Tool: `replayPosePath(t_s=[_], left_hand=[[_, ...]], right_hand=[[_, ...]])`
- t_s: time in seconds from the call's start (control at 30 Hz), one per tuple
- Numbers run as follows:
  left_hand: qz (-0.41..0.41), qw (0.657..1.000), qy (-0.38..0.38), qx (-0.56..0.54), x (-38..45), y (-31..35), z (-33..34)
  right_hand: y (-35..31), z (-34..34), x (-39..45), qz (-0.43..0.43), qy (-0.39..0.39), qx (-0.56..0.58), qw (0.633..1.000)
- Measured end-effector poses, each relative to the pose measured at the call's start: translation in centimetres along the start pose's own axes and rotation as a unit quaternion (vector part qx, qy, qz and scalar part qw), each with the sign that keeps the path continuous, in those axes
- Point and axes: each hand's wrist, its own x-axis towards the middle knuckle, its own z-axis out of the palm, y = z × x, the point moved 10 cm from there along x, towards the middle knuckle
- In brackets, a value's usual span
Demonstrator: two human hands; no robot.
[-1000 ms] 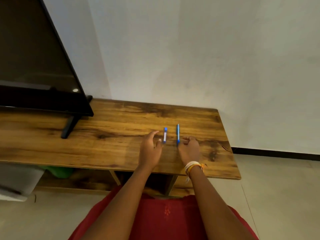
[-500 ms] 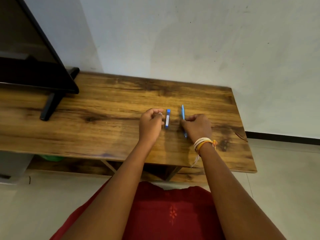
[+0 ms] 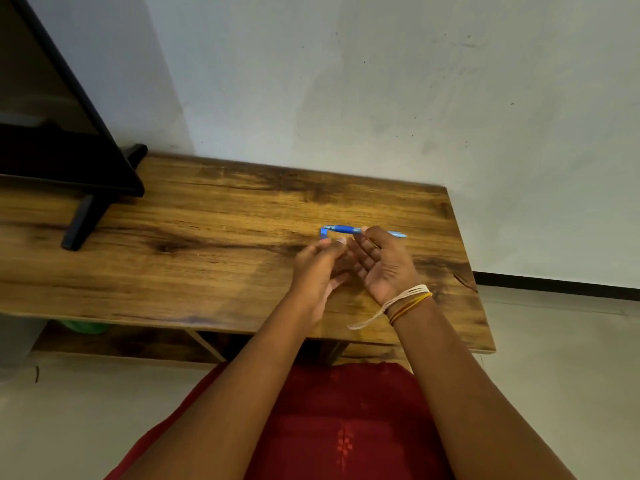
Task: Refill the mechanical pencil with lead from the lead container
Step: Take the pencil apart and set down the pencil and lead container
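Mechanical pencil (image 3: pixel 343 230) held up over the counter (image 3: pixel 214 237), long axis running left-right, pinched near mid-barrel in the right hand (image 3: pixel 382 263) grip, palm turned up; one end pokes out right past the fingers, other end points left. Lead container (image 3: pixel 324 233) small, blue, at the pencil's left end, touching or nearly so, pinched at the left hand (image 3: pixel 320 268) fingertips; cap state too small to tell. So container sits left of the pencil end, left hand nearer it; likely next: line up the container mouth with the pencil's open end. Hands close together, nothing between them. Dark screen (image 3: pixel 52 126) on its stand far left, well apart. Wall behind. No obstruction.
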Motion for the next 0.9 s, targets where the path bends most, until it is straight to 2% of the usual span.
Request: replayPosePath(t_s=[0.1,0.23,0.43,0.73,0.9], left_hand=[[-0.020,0.998,-0.031,-0.048,0.0,-0.8,1.4],[-0.020,0.996,0.007,-0.081,0.3,-1.3,1.6],[-0.001,0.995,0.038,-0.097,1.0,-1.1,1.8],[-0.022,0.993,0.020,-0.116,0.9,-4.0,5.0],[-0.027,0.994,0.011,-0.109,0.7,-5.3,6.9]], right_hand=[[0.4,-0.1,-0.3,0.017,-0.018,-0.064,0.998],[-0.1,-0.9,-0.5,0.028,-0.034,-0.104,0.994],[-3.5,-4.3,0.0,-0.031,0.021,-0.028,0.999],[-4.8,-7.5,-0.5,-0.022,0.017,-0.087,0.996],[-5.6,-9.4,-0.7,-0.029,-0.012,-0.111,0.993]])
